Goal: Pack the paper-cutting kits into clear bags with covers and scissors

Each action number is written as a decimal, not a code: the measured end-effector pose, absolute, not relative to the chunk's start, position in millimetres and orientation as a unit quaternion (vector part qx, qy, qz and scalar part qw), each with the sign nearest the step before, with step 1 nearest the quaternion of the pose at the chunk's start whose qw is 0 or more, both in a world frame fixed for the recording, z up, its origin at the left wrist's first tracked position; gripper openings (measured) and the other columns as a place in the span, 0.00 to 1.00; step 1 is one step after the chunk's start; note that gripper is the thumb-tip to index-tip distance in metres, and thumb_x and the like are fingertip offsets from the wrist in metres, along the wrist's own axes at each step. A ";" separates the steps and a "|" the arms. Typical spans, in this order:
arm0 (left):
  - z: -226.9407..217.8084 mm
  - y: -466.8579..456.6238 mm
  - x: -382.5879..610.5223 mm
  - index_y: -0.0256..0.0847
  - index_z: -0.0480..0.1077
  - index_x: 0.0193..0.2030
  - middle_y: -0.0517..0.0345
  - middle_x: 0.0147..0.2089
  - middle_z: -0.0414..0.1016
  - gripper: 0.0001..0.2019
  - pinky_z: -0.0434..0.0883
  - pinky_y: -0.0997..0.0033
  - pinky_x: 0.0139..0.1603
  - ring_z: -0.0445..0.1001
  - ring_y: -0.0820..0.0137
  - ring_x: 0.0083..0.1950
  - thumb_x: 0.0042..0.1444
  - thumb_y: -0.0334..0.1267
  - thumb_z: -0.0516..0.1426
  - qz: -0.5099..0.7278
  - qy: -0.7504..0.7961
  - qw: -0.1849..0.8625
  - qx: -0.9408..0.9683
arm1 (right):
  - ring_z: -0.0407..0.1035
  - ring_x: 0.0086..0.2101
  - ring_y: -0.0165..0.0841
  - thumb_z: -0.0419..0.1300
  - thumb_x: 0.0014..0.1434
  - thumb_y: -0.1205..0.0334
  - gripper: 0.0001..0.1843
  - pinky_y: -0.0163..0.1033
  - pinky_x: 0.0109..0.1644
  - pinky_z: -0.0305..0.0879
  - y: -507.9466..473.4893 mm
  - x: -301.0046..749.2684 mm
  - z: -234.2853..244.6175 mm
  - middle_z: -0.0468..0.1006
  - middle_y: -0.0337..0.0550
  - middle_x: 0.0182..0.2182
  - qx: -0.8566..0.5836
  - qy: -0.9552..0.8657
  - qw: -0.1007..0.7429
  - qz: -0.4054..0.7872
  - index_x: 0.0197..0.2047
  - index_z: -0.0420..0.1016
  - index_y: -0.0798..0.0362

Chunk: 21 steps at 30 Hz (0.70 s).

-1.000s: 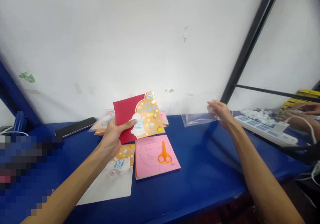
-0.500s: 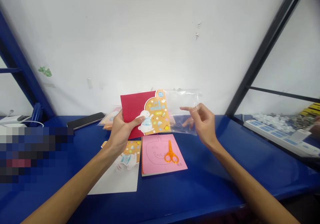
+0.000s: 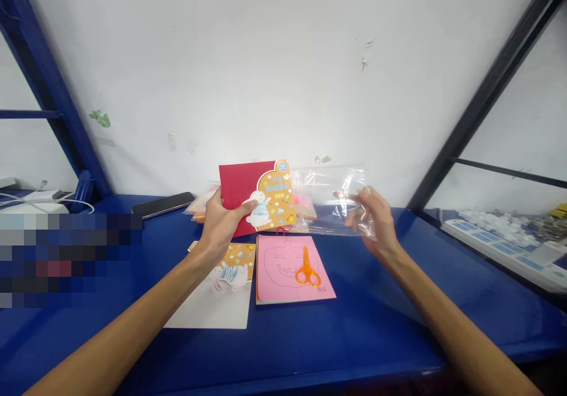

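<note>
My left hand pinches a stack of red paper with a printed orange card on its face, showing a white cartoon rabbit in a striped shirt. To the right my right hand holds a clear plastic bag, some of its fingers showing through the film. The bag's left end meets the card's right edge; whether they overlap I cannot tell. Below lie pink paper with a pumpkin outline and orange scissors on top. Beside it, a similar rabbit card rests on a white sheet.
Behind my left hand lie more plastic-wrapped packs. A black phone rests at the back left of the blue table. A white power strip stands at the right, with white bits behind it. A wall closes off the back.
The plastic bag stretches farther right from the red paper and card, my right hand having moved right with it. My left hand keeps its hold. The whole view has shifted slightly.
</note>
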State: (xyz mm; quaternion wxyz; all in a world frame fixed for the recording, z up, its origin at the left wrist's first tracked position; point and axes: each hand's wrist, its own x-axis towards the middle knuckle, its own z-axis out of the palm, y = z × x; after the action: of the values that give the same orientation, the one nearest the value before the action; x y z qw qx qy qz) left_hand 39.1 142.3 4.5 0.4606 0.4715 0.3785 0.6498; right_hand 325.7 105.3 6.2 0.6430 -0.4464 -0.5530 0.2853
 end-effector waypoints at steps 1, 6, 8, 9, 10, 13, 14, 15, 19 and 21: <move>4.6 142.3 38.9 0.39 0.76 0.46 0.52 0.45 0.82 0.24 0.79 0.68 0.38 0.80 0.64 0.40 0.39 0.33 0.73 0.653 0.372 0.464 0.468 | 0.70 0.18 0.30 0.60 0.60 0.40 0.23 0.38 0.20 0.55 105.3 324.6 5.6 0.83 0.43 0.46 -0.451 -0.556 0.637 0.286 0.30 0.54 0.46; 6.3 140.6 38.0 0.39 0.76 0.45 0.51 0.47 0.82 0.24 0.80 0.66 0.39 0.80 0.63 0.41 0.38 0.31 0.73 0.649 0.356 0.512 0.436 | 0.71 0.19 0.32 0.60 0.61 0.37 0.25 0.38 0.20 0.59 107.2 317.8 -0.8 0.83 0.40 0.40 -0.450 -0.575 0.621 0.284 0.30 0.56 0.46; 6.9 139.6 37.5 0.39 0.76 0.45 0.51 0.47 0.82 0.24 0.80 0.67 0.39 0.80 0.63 0.41 0.38 0.32 0.73 0.640 0.357 0.526 0.432 | 0.73 0.20 0.33 0.59 0.61 0.37 0.23 0.38 0.20 0.60 108.4 316.5 -3.7 0.82 0.40 0.37 -0.455 -0.586 0.614 0.271 0.31 0.59 0.46; 6.9 139.4 37.1 0.39 0.76 0.45 0.50 0.47 0.82 0.24 0.80 0.67 0.39 0.80 0.63 0.41 0.39 0.32 0.73 0.636 0.357 0.529 0.434 | 0.73 0.20 0.33 0.59 0.62 0.37 0.22 0.38 0.20 0.60 108.9 316.4 -4.8 0.82 0.40 0.36 -0.457 -0.590 0.609 0.267 0.32 0.62 0.46; 6.6 139.4 36.6 0.39 0.77 0.46 0.50 0.47 0.82 0.24 0.79 0.67 0.39 0.80 0.63 0.41 0.39 0.33 0.73 0.632 0.358 0.533 0.435 | 0.73 0.20 0.33 0.59 0.62 0.38 0.21 0.38 0.20 0.60 109.4 316.6 -5.5 0.82 0.39 0.36 -0.458 -0.594 0.605 0.269 0.33 0.64 0.46; 4.4 140.7 34.3 0.39 0.77 0.46 0.49 0.48 0.83 0.23 0.79 0.67 0.39 0.81 0.63 0.42 0.41 0.34 0.73 0.620 0.360 0.542 0.438 | 0.72 0.19 0.31 0.59 0.63 0.40 0.18 0.36 0.20 0.60 109.9 318.7 -5.6 0.82 0.39 0.36 -0.446 -0.597 0.607 0.277 0.40 0.70 0.46; 3.4 141.4 33.4 0.39 0.77 0.47 0.49 0.48 0.83 0.24 0.80 0.67 0.40 0.81 0.62 0.43 0.41 0.35 0.73 0.615 0.361 0.546 0.440 | 0.71 0.18 0.30 0.59 0.63 0.41 0.18 0.36 0.20 0.60 109.5 319.3 -4.9 0.83 0.39 0.36 -0.439 -0.597 0.612 0.278 0.43 0.70 0.46; 2.4 142.0 32.6 0.39 0.77 0.47 0.48 0.48 0.83 0.24 0.80 0.66 0.40 0.81 0.62 0.43 0.41 0.35 0.73 0.610 0.363 0.548 0.443 | 0.71 0.17 0.30 0.59 0.64 0.41 0.18 0.36 0.20 0.60 108.7 319.7 -3.7 0.83 0.39 0.35 -0.433 -0.597 0.617 0.276 0.44 0.71 0.46; 0.9 142.9 31.2 0.39 0.76 0.46 0.47 0.48 0.83 0.23 0.79 0.65 0.38 0.81 0.61 0.40 0.42 0.36 0.74 0.586 0.370 0.555 0.460 | 0.73 0.19 0.31 0.57 0.65 0.41 0.18 0.37 0.22 0.62 101.7 317.4 3.6 0.84 0.41 0.38 -0.439 -0.601 0.612 0.269 0.48 0.70 0.45; 1.9 142.2 31.5 0.39 0.76 0.46 0.47 0.48 0.83 0.23 0.79 0.65 0.38 0.82 0.62 0.39 0.42 0.36 0.73 0.578 0.370 0.566 0.457 | 0.73 0.20 0.31 0.56 0.66 0.42 0.17 0.37 0.22 0.62 98.0 315.3 6.9 0.84 0.42 0.40 -0.445 -0.602 0.606 0.268 0.48 0.70 0.45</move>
State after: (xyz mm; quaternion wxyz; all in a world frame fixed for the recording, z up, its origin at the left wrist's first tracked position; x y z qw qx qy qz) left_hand 31.5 142.2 1.9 0.5662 0.4568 0.3699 0.5779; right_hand 315.3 98.0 6.9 0.6061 -0.4453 -0.6021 0.2679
